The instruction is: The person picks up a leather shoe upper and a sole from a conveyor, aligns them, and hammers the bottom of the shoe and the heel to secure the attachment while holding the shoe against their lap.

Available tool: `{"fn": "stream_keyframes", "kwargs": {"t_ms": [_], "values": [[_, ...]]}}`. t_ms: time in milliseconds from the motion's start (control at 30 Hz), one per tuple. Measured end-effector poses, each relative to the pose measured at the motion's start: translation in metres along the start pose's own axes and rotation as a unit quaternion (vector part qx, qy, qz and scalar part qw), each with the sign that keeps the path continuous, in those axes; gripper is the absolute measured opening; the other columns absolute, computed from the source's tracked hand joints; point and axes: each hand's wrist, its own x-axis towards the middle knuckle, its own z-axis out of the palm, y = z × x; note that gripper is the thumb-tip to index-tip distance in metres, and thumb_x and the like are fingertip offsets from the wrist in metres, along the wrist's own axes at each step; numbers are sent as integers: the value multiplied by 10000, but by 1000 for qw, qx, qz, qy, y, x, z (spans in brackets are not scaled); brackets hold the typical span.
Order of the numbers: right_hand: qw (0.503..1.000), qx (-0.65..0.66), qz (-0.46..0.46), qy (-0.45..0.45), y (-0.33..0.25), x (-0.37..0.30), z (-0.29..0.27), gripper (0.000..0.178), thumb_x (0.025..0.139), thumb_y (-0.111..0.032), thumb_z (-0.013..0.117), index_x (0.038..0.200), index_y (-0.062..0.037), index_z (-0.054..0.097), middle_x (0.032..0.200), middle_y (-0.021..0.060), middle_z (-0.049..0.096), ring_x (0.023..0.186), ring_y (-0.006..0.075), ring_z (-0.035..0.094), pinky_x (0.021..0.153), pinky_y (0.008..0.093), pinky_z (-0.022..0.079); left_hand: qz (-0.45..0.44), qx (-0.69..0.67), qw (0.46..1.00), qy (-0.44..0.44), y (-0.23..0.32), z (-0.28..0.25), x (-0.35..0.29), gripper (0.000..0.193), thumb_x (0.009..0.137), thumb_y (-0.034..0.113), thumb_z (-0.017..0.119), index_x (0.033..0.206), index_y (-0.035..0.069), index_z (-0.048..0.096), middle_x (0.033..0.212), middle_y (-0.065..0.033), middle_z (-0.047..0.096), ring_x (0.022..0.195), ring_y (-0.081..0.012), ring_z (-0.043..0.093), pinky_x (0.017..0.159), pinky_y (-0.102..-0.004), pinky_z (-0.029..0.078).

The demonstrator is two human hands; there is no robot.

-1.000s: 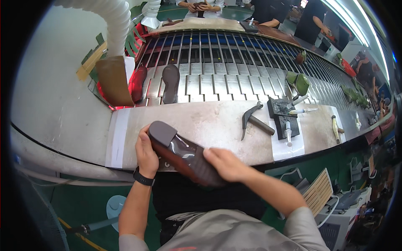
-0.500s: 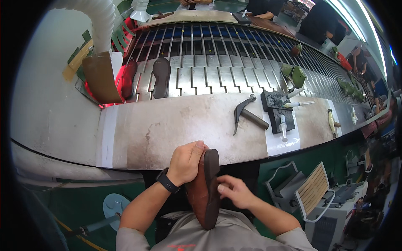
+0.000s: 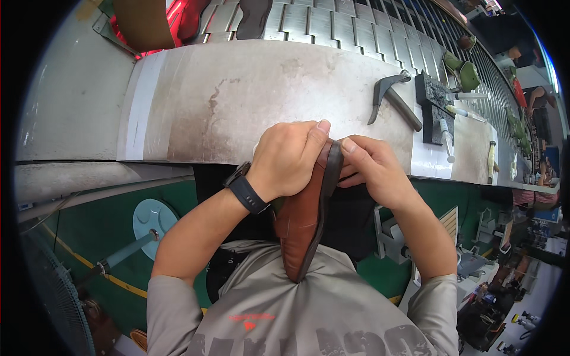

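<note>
A brown leather shoe with a dark sole stands upright on its toe against my shirt, its heel end up between my hands. My left hand is closed around the heel end of the upper. My right hand pinches the edge of the dark heel, thumb on the near side. Whatever the other right fingers touch behind the heel is partly hidden. A dark watch is on my left wrist.
Ahead lies a stained worktable with a shoemaker's hammer at its right. Beside it, a black block holds white syringes. Two dark soles rest on the metal slatted conveyor. A blue stool stands lower left.
The view has tipped downward. My right hand has moved from the middle of the sole up to the heel edge and pinches there. The shoe has turned, showing more of its brown side.
</note>
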Motion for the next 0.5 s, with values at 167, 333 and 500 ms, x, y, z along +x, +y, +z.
{"fn": "stream_keyframes", "kwargs": {"t_ms": [167, 333, 500], "values": [[999, -21, 2, -44, 2, 9, 2, 571, 1083, -476, 620, 1275, 58, 684, 1054, 86, 720, 968, 153, 684, 810, 319, 606, -14, -28, 999, -5, -8, 1, -1, 509, 1141, 303, 418, 887, -32, 704, 684, -165, 638, 637, -327, 632, 649, -418, 499], [992, 7, -44, -120, 9, 8, -11, 644, 1020, -522, 707, 1297, 58, 665, 1067, 45, 705, 950, 107, 644, 840, 291, 580, 26, -17, 1000, -3, 1, -8, 0, 456, 1123, 289, 438, 912, -23, 695, 732, -190, 655, 667, -345, 653, 658, -418, 512], [994, 16, -26, -110, 17, 17, -6, 645, 950, -507, 806, 1221, 63, 673, 957, 2, 684, 864, 79, 610, 764, 258, 532, 24, -8, 1000, 1, -19, -2, 0, 411, 1105, 230, 435, 880, -15, 677, 752, -207, 651, 692, -361, 654, 658, -436, 500]]}}
